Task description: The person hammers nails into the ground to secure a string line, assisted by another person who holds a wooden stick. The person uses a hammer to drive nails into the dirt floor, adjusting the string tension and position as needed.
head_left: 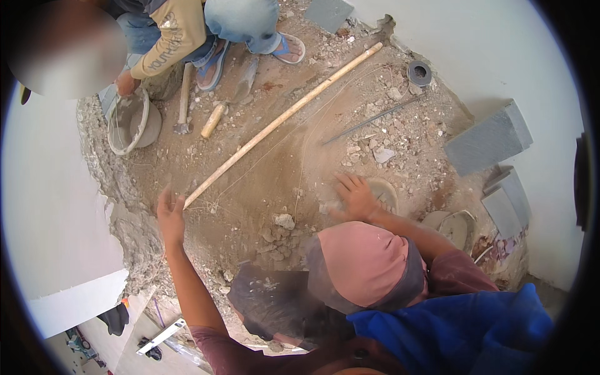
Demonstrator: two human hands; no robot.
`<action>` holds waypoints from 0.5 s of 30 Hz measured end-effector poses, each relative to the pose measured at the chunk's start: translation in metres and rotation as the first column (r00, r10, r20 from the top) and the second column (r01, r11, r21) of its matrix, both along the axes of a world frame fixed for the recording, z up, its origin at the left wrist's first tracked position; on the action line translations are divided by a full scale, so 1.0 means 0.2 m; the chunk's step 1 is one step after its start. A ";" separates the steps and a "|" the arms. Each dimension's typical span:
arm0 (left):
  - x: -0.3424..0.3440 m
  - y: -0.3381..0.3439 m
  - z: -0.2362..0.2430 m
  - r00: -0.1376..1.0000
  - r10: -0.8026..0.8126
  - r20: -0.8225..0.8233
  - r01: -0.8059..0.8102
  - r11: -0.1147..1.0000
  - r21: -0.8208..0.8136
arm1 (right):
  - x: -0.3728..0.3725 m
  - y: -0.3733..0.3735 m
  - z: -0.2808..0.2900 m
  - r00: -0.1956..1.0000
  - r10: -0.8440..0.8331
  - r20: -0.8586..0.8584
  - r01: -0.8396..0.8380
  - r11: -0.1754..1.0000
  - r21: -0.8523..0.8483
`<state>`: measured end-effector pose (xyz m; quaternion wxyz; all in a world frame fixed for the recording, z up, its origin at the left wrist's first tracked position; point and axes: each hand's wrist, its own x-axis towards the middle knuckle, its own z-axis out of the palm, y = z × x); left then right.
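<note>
My left hand point(170, 219) is raised with its fingers up and apart, right by the near end of a long wooden pole point(284, 119). It does not appear to grip the pole. Slightly smeared by motion, my right hand point(357, 197) is spread palm-down over the dirt, beside a round dusty bowl point(386, 192) that my wrist partly covers. A thin string point(259, 164) runs loosely along the pole, tangled near its lower end. Small lumps of rubble point(282, 240) lie between my hands, in front of my knees.
At the upper left a co-worker's hand point(128, 83) is at a bucket point(136, 125). A hammer point(184, 103), a wooden handle point(214, 120) and a trowel point(247, 78) lie nearby. Right: a grey roll point(419, 73), a metal rod point(375, 117), grey tiles point(487, 140) and another bucket point(461, 230).
</note>
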<state>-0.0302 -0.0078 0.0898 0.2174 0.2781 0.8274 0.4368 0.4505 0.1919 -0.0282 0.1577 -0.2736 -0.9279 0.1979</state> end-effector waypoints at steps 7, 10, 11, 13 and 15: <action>-0.09 -0.04 -0.26 0.768 -0.317 -0.557 0.004 0.872 -0.490 | -0.05 -0.01 -0.01 1.000 0.009 -0.011 -0.009 1.000 0.004; 0.00 0.06 -0.14 0.787 -0.131 -0.603 -0.193 0.876 -0.442 | -0.04 -0.02 0.01 0.999 -0.023 0.022 0.023 1.000 -0.014; 0.03 0.03 -0.13 0.752 -0.102 -0.651 -0.207 0.901 -0.380 | -0.05 -0.03 0.00 1.000 -0.010 0.017 0.010 1.000 -0.016; 0.08 -0.01 -0.14 0.670 -0.044 -0.741 -0.214 0.945 -0.249 | -0.07 -0.03 -0.01 1.000 0.003 0.003 -0.003 1.000 -0.015; 0.22 0.00 -0.14 0.779 -0.012 -0.627 -0.211 0.937 -0.279 | -0.04 -0.01 -0.01 1.000 0.001 0.002 -0.001 1.000 0.005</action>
